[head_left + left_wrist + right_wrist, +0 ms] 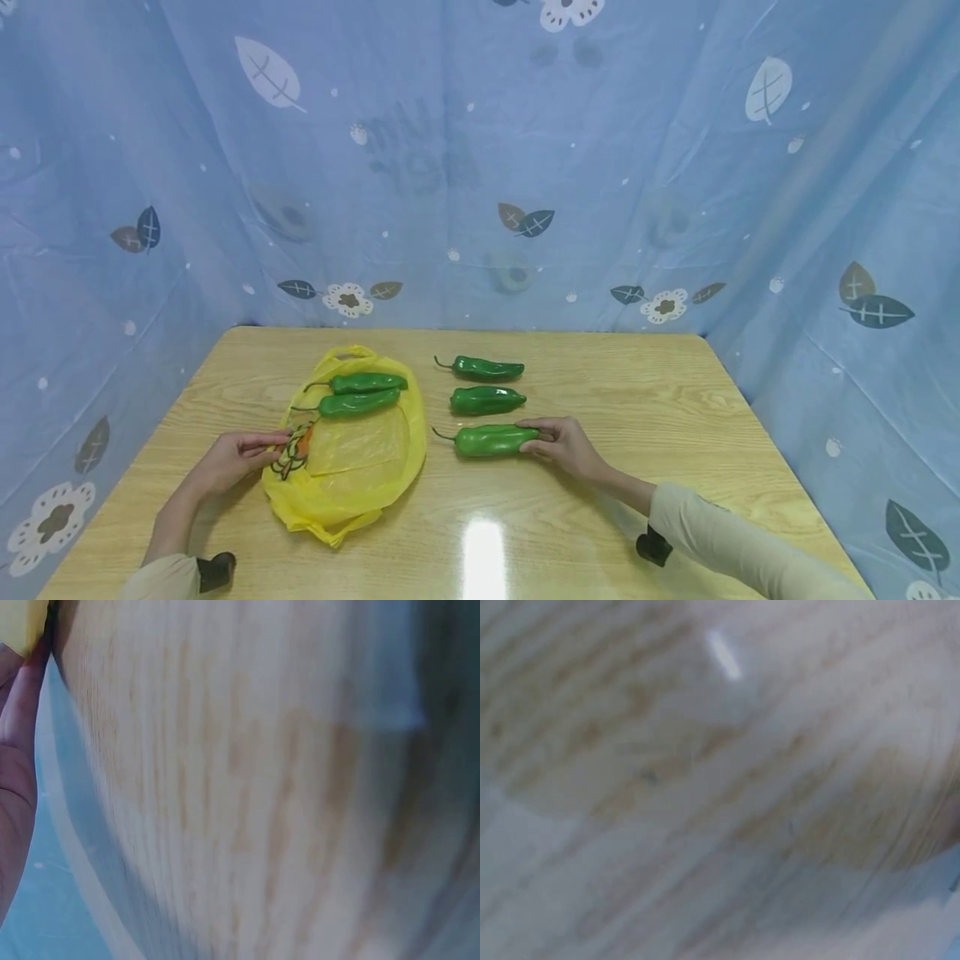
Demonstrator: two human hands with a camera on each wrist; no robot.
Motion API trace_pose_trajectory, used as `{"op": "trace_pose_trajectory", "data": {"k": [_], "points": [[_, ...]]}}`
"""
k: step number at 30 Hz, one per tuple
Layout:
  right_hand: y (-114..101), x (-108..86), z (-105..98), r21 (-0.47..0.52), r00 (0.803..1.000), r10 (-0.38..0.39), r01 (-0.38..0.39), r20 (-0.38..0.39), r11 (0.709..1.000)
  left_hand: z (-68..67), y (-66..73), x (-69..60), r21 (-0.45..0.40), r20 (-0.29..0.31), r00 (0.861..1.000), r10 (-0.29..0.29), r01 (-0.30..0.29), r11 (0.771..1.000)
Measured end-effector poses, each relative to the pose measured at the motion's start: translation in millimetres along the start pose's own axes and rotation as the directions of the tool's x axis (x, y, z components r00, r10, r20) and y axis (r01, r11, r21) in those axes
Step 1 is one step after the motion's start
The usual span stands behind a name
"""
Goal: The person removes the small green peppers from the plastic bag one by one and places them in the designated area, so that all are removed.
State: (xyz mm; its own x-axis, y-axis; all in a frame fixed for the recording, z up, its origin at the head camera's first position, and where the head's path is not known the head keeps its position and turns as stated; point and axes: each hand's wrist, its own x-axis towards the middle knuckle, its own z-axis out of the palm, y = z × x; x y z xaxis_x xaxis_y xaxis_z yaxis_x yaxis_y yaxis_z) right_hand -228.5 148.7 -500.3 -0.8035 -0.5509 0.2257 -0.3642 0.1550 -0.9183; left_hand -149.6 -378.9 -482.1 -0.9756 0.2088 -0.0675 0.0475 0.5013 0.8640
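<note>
A yellow plastic bag [352, 497] lies spread open on the table's left half, with two green peppers [363, 403] on its far part. At its left edge, my left hand [234, 461] pinches the bag beside an orange and green printed patch. Three more green peppers lie in a column right of the bag. The nearest pepper [487, 440] is held at its blunt right end between the thumb and fingers of my right hand [567, 450]. Only part of the left hand [16, 772] shows in the left wrist view; the right wrist view is mostly blurred tabletop.
Behind the held pepper lie a middle pepper [486, 400] and a far pepper [483, 368]. The wooden table [637, 383] is enclosed by a blue patterned curtain [465, 167] at the back and sides. A bright reflection shows near the front edge.
</note>
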Motion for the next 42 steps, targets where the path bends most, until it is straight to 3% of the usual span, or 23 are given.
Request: {"op": "trace_pose_trajectory", "data": {"k": [9,19,30,37,42], "points": [[11,2.2,-6,-0.085,0.999,0.016,-0.013,0.031,0.996,4.2,-1.0,-1.3,-0.007,-0.005,1.000,-0.008,0.008,1.000],[14,8.1,-8,-0.036,0.995,-0.007,0.010,0.103,0.999,1.7,-2.3,-1.0,-0.022,-0.016,1.000,0.001,-0.001,1.000],[11,12.1,-15,-0.043,0.986,0.060,-0.054,0.159,0.998,3.0,-2.1,-0.5,-0.002,-0.029,1.000,0.001,-0.001,1.000],[7,13.1,-19,-0.042,0.988,0.013,-0.006,0.155,0.999,2.6,-2.6,0.9,-0.007,-0.036,0.999,0.005,-0.006,1.000],[4,14.1,-22,-0.020,0.989,0.064,-0.062,0.135,0.998,2.5,-1.6,0.4,0.000,-0.047,0.999,-0.006,0.006,1.000]]}}
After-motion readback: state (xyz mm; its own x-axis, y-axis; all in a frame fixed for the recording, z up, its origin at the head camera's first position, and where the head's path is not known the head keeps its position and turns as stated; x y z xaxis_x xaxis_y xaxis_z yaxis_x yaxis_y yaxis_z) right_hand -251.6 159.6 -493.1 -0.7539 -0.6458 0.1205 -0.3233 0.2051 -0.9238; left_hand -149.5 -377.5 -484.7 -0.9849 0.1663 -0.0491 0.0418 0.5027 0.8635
